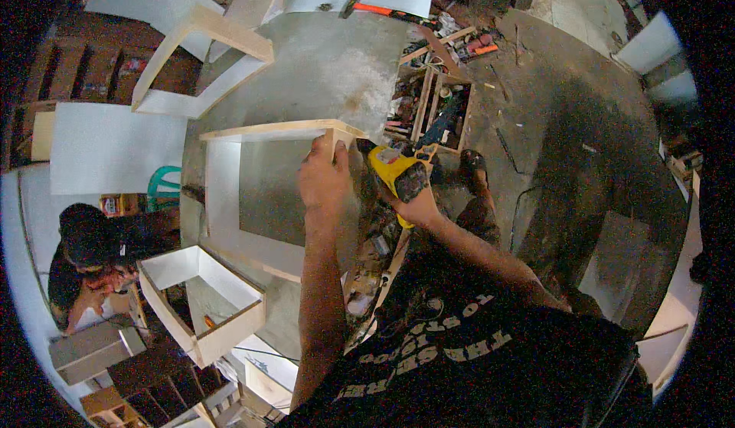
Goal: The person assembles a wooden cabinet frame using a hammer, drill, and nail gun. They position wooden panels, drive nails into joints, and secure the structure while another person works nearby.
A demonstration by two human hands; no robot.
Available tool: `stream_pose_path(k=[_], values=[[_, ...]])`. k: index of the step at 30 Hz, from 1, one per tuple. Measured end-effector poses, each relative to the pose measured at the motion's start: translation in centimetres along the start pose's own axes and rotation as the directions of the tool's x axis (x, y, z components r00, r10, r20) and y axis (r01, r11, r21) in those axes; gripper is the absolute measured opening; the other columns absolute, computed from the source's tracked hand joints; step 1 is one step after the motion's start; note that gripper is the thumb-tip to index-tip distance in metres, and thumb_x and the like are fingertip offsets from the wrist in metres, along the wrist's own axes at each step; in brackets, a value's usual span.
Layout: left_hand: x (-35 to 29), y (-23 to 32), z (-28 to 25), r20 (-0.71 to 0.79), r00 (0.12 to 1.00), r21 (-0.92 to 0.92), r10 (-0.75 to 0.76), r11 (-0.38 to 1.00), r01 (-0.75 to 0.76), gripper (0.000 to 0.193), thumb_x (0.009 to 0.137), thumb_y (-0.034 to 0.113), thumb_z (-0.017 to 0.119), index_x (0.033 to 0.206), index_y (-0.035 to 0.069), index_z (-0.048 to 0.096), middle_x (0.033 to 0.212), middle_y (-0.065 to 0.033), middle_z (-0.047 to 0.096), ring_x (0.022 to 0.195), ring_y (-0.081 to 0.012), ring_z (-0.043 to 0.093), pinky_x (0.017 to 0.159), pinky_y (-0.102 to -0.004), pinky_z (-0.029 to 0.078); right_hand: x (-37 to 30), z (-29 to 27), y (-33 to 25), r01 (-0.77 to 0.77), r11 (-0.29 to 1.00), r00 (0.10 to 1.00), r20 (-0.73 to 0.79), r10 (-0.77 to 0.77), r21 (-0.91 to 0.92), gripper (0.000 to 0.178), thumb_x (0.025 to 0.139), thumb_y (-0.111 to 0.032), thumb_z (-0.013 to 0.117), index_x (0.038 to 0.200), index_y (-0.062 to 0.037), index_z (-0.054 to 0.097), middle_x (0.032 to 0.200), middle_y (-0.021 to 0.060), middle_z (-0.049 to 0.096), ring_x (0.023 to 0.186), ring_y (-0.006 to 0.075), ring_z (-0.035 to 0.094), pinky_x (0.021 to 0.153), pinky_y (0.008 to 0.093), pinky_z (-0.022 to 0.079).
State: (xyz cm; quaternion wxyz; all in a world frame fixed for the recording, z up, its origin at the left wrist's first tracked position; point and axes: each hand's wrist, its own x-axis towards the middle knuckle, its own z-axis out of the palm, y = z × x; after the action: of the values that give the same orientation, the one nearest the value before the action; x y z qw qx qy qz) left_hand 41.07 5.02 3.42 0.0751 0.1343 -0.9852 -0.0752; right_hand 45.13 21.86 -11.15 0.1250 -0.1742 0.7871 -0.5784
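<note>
In my right hand (417, 210) is a yellow and black power drill (392, 169), its dark nose up against the corner of a wooden drawer frame (264, 130). My left hand (325, 175) grips that same corner from the inside, the fingers wrapped over the end piece. The frame is white on its inner faces with bare wood edges, and it lies on a grey work surface (321, 68). Whether a bit or screw sits at the drill's nose is too small to tell.
Farther back lie a hammer (390, 13) with an orange and black handle and another open frame (203, 64). A cluttered toolbox (444, 110) stands right of the work surface. At left, a person in dark clothes (92, 252) bends beside a finished-looking white box frame (203, 298).
</note>
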Motion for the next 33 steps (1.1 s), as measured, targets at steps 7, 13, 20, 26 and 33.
stream_pose_path(k=[7, 13, 20, 26, 33], values=[[0.9, -1.0, 0.1, 0.105, 0.990, -0.047, 0.098, 0.994, -0.094, 0.047, 0.095, 0.031, 0.059, 0.130, -0.001, 0.057, 0.118, -0.0271, 0.065, 0.103, -0.0465, 0.064, 0.089, -0.0492, 0.053, 1.1, -0.7, -1.0, 0.026, 0.998, 0.995, -0.097, -0.021, 0.049, 0.040, 0.083, -0.026, 0.066, 0.121, -0.0134, 0.064, 0.124, 0.0072, 0.067, 0.121, 0.0256, 0.060, 0.108, 0.0403, 0.042], [0.7, -1.5, -0.7, 0.209, 0.977, -0.334, 0.045, 0.942, 0.028, 0.045, 0.095, 0.029, 0.066, 0.125, -0.004, 0.059, 0.108, -0.0229, 0.068, 0.099, -0.0341, 0.068, 0.087, -0.0424, 0.052, 1.1, -1.3, 0.5, -0.021, 0.986, 0.998, -0.057, 0.031, 0.162, 0.044, 0.085, -0.029, 0.067, 0.127, -0.0152, 0.061, 0.128, 0.0062, 0.065, 0.124, 0.0279, 0.057, 0.112, 0.0447, 0.037], [-0.1, -0.4, -1.7, 0.213, 0.977, -0.249, 0.030, 0.968, 0.024, 0.033, 0.094, 0.027, 0.067, 0.111, -0.001, 0.060, 0.089, -0.0204, 0.063, 0.075, -0.0326, 0.061, 0.070, -0.0414, 0.049, -0.8, -1.6, 3.9, 0.215, 0.925, 0.952, 0.277, -0.128, -0.312, 0.055, 0.091, -0.041, 0.057, 0.139, -0.0144, 0.053, 0.140, 0.0123, 0.057, 0.130, 0.0318, 0.052, 0.115, 0.0445, 0.035], [-1.6, 0.6, -2.0, 0.443, 0.879, -0.045, -0.176, 0.975, 0.218, 0.046, 0.093, 0.029, 0.069, 0.123, -0.005, 0.058, 0.107, -0.0216, 0.068, 0.089, -0.0295, 0.064, 0.081, -0.0393, 0.052, -5.0, -0.3, 5.2, -0.377, 0.284, 0.925, 0.345, 0.157, 0.881, 0.057, 0.086, -0.044, 0.062, 0.135, -0.0164, 0.056, 0.137, 0.0107, 0.058, 0.125, 0.0264, 0.056, 0.103, 0.0418, 0.043], [-1.1, 1.3, -2.2, 0.493, 0.836, -0.067, -0.243, 0.947, 0.314, 0.044, 0.092, 0.021, 0.069, 0.122, -0.008, 0.057, 0.109, -0.0235, 0.067, 0.094, -0.0278, 0.065, 0.085, -0.0392, 0.051, -4.9, 1.2, 4.6, -0.352, 0.012, 0.928, 0.347, 0.139, 0.936, 0.059, 0.081, -0.048, 0.068, 0.131, -0.0167, 0.059, 0.132, 0.0097, 0.060, 0.119, 0.0217, 0.060, 0.091, 0.0402, 0.050]])
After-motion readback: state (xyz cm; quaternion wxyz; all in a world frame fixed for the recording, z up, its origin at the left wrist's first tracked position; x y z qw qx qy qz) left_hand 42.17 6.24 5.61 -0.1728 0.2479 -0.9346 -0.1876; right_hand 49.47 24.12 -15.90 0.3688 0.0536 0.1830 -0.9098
